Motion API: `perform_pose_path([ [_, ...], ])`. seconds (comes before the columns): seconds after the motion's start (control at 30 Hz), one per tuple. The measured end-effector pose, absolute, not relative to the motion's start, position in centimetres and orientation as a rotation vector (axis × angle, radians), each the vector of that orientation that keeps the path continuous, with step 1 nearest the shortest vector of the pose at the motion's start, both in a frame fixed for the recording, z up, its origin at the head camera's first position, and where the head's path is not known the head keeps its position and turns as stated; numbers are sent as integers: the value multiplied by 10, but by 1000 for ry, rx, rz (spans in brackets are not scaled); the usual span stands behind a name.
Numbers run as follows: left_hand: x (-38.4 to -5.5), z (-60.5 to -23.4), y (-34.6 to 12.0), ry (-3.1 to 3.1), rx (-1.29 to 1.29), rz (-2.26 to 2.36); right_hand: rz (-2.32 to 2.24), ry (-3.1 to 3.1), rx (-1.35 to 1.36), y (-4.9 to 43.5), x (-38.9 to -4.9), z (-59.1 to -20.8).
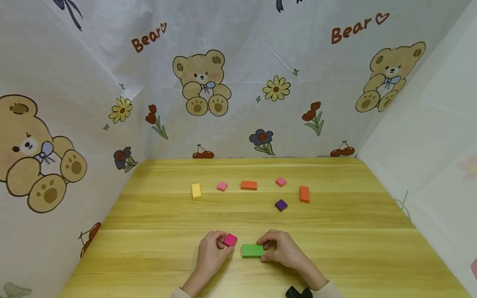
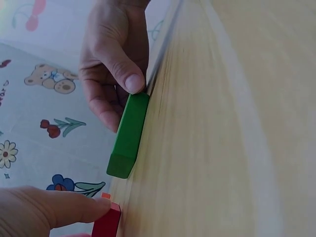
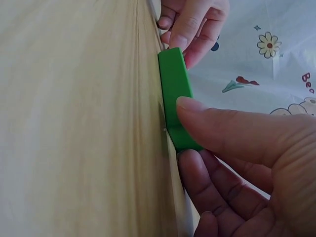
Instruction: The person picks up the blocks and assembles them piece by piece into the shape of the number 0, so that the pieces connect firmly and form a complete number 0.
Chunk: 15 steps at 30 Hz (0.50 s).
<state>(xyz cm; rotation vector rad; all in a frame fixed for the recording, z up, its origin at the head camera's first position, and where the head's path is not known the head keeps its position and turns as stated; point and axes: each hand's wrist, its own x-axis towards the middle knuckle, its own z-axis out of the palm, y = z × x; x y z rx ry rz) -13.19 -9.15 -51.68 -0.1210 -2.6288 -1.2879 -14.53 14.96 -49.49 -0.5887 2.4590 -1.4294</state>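
A green rectangular block lies flat on the wooden table near its front. My right hand pinches its right end between thumb and fingers; the right wrist view shows the thumb on the near end of the block. Just left of it, my left hand pinches a small magenta square block by its edges. In the left wrist view the magenta block shows under a fingertip, short of the green block. A gap separates the two blocks in the head view.
Farther back on the table lie a yellow block, two pink squares, two orange blocks and a purple square. A black object sits by the right sleeve. Bear-printed cloth stands behind.
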Motion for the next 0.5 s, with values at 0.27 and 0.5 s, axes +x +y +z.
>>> perform_pose_path([
  [0.27,-131,-515,-92,-2662,-175,-1271,-1410,2470,-590,150,-146,-497],
  [0.5,-133,-517,-95,-2719,-307,-1261,-1415,2470,-588,150,-147,-498],
])
